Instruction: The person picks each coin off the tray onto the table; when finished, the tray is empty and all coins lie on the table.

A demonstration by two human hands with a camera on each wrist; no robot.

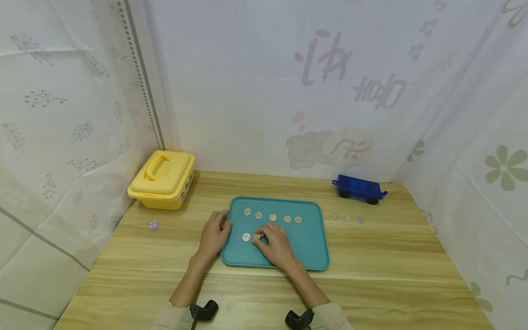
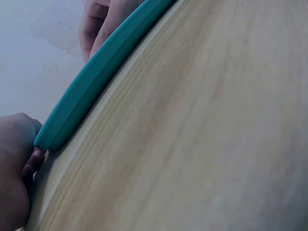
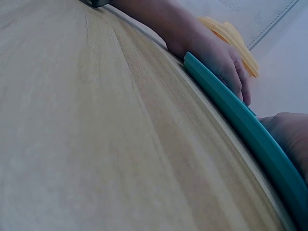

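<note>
A teal tray [image 1: 288,254] lies on the wooden table with several coins on it. Five or so form a back row, including a middle coin [image 1: 273,217]; in front of them a silver coin [image 1: 246,237] lies to the left. Just right of that one, my right hand [image 1: 277,245] pinches another coin [image 1: 257,236] between thumb and fingertips, low over the tray. My left hand [image 1: 214,233] holds the tray's left edge, its thumb at the rim. In the left wrist view, fingers of the left hand [image 2: 14,168] curl beside the tray's edge [image 2: 91,86].
Three coins [image 1: 348,218] lie on the table right of the tray, before a blue toy wagon [image 1: 359,188]. A yellow lidded box [image 1: 165,178] stands at the back left, with a small purple block [image 1: 153,225] in front. Patterned cloth [image 1: 247,91] hangs around the table.
</note>
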